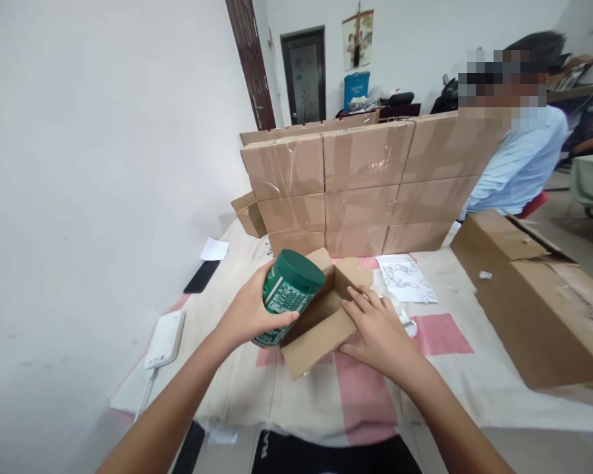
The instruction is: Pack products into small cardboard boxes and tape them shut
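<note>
Green canister (290, 296) tilted at the left edge of the open box (319, 339), left hand (250, 306) wrapped round it, right hand (379, 329) gripping the box's right side. From where I'm standing, looks like a lining-up step; next move probably calls for a steady box, flaps (358, 270) clear.

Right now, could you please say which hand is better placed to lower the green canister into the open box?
Probably the left hand: it holds the green canister by the open box, which the right hand touches.
</note>
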A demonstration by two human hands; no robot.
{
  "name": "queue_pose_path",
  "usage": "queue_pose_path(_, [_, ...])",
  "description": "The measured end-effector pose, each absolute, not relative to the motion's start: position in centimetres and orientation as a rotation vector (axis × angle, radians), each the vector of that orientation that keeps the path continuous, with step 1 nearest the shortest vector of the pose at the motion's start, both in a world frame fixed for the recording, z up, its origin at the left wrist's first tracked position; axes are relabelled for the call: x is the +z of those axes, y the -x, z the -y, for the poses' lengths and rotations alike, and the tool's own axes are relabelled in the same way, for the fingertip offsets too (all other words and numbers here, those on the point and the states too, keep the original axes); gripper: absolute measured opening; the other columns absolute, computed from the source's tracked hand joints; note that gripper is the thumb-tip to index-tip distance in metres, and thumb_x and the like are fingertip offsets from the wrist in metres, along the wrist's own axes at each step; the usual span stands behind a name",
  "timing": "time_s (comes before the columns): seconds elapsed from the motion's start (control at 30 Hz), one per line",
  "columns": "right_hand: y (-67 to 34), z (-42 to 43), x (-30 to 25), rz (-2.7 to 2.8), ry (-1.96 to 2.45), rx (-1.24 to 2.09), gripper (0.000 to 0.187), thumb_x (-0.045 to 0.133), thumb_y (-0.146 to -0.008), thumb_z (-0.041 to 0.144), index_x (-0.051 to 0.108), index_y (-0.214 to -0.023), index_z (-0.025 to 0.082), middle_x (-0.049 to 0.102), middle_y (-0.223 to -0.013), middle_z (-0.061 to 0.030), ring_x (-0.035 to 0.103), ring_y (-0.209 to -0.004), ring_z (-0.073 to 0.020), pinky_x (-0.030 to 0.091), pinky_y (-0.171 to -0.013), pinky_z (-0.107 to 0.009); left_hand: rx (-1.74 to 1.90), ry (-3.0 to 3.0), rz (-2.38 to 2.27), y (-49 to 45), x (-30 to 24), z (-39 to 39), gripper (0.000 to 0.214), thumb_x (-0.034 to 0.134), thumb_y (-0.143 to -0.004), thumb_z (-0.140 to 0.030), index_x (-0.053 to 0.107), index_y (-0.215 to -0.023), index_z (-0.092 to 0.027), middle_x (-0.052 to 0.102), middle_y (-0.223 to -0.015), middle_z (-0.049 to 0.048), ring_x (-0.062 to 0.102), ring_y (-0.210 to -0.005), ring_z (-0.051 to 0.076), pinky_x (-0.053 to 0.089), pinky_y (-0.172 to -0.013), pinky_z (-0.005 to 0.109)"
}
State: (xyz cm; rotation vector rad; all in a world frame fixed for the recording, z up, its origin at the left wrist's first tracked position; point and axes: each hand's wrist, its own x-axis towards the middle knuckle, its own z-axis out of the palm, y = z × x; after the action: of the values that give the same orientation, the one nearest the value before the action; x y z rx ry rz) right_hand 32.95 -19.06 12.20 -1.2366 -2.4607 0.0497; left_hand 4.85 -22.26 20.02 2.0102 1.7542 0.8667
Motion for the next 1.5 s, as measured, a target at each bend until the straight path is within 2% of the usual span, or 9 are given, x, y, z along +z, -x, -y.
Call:
queue_pose_path(0.17, [-32.6, 18.6, 10.2, 2.312, 1.113, 0.093, 0.049, 0.069, -0.074, 0.018, 0.067, -0.122, 0.011, 0.059, -0.140, -0.0206, 0.041, -0.137, -0.0426, 0.046, -0.108, -0.058, 0.521, -2.117, -1.810, -8.0, 20.6, 20.2, 0.100, 0.079, -0.069, -0.056, 0.036, -0.154, -0.025, 0.057, -0.148, 0.0121, 0.060, -0.129, 0.036, 0.052, -0.102, 0.046])
queue_pose_path(0.43, [-32.1, 19.1, 8.6, 2.103, 1.107, 0.110, 0.043, 0.066, -0.072, 0.011, 0.062, -0.114, 0.017, 0.047, -0.136, -0.0206, 0.046, -0.127, -0.0405, 0.050, -0.104, -0.059, 0.048, -2.342, -1.922, -11.8, 19.3, 17.9, 0.096, 0.071, -0.071, -0.057, 0.038, -0.148, -0.009, 0.056, -0.136, 0.0214, 0.051, -0.128, 0.042, 0.047, -0.103, 0.052])
queue_pose_path(0.63, [-32.4, 18.2, 7.5, 1.819, 1.078, 0.185, 0.069, 0.067, -0.071, 0.016, 0.043, -0.136, 0.015, 0.037, -0.135, -0.0217, 0.049, -0.128, -0.0391, 0.055, -0.098, -0.057, -0.032, -2.339, -1.843, -11.2, 18.4, 17.3, 0.102, 0.069, -0.076, -0.057, 0.026, -0.157, -0.010, 0.040, -0.154, 0.0216, 0.037, -0.142, 0.042, 0.044, -0.107, 0.050])
queue_pose_path(0.73, [-32.7, 17.7, 7.2, 1.765, 1.059, 0.226, 0.068, 0.065, -0.070, 0.014, 0.045, -0.135, 0.019, 0.039, -0.132, -0.0186, 0.050, -0.128, -0.0374, 0.056, -0.097, -0.055, -0.139, -2.428, -1.747, -10.4, 17.2, 16.9, 0.088, 0.054, -0.092, -0.057, 0.022, -0.161, -0.014, 0.035, -0.162, 0.0183, 0.037, -0.143, 0.038, 0.042, -0.110, 0.050])
queue_pose_path(0.83, [-33.1, 17.8, 7.6, 1.787, 1.029, 0.279, 0.068, 0.065, -0.070, 0.014, 0.046, -0.135, 0.020, 0.042, -0.131, -0.0167, 0.050, -0.127, -0.0358, 0.055, -0.098, -0.054, -0.326, -2.595, -1.660, -9.9, 16.1, 16.6, 0.059, 0.036, -0.104, -0.039, 0.033, -0.160, -0.020, 0.047, -0.154, 0.0141, 0.048, -0.130, 0.034, 0.045, -0.104, 0.047])
queue_pose_path(0.93, [-33.9, 18.0, 8.4, 1.829, 0.996, 0.360, 0.063, 0.067, -0.075, 0.018, 0.048, -0.135, 0.023, 0.046, -0.131, -0.0145, 0.051, -0.127, -0.0337, 0.052, -0.102, -0.053, -0.445, -2.596, -1.655, -9.6, 15.6, 16.6, 0.056, 0.031, -0.105, -0.033, 0.033, -0.161, -0.028, 0.060, -0.138, 0.0109, 0.058, -0.115, 0.032, 0.050, -0.089, 0.042])
queue_pose_path(1.23, [-34.0, 15.3, 4.7, 1.388, 0.935, 0.721, 0.050, 0.054, -0.095, 0.038, 0.045, -0.142, 0.027, 0.047, -0.144, -0.0132, 0.054, -0.130, -0.0304, 0.053, -0.097, -0.045, -0.476, -2.418, -1.551, -10.0, 18.1, 15.9, 0.079, 0.054, -0.095, -0.041, 0.016, -0.164, -0.037, 0.049, -0.156, 0.0066, 0.062, -0.120, 0.030, 0.052, -0.086, 0.037])
queue_pose_path(1.37, [-32.7, 15.7, 2.8, 1.431, 0.891, 0.751, 0.066, 0.055, -0.096, 0.045, 0.032, -0.154, 0.025, 0.045, -0.149, -0.0152, 0.058, -0.126, -0.0301, 0.051, -0.102, -0.046, -0.678, -2.341, -1.665, -10.7, 20.3, 15.8, 0.074, 0.068, -0.084, -0.035, 0.044, -0.153, -0.023, 0.069, -0.126, 0.0153, 0.069, -0.104, 0.034, 0.054, -0.077, 0.039])
queue_pose_path(1.5, [-32.0, 16.5, 2.6, 1.567, 0.926, 0.714, 0.065, 0.059, -0.093, 0.046, 0.038, -0.149, 0.021, 0.054, -0.139, -0.0162, 0.056, -0.127, -0.0336, 0.049, -0.105, -0.052, -0.681, -2.130, -1.838, -10.6, 20.4, 16.9, 0.061, 0.046, -0.096, -0.040, 0.045, -0.152, -0.016, 0.074, -0.104, 0.0209, 0.072, -0.093, 0.040, 0.052, -0.074, 0.046])
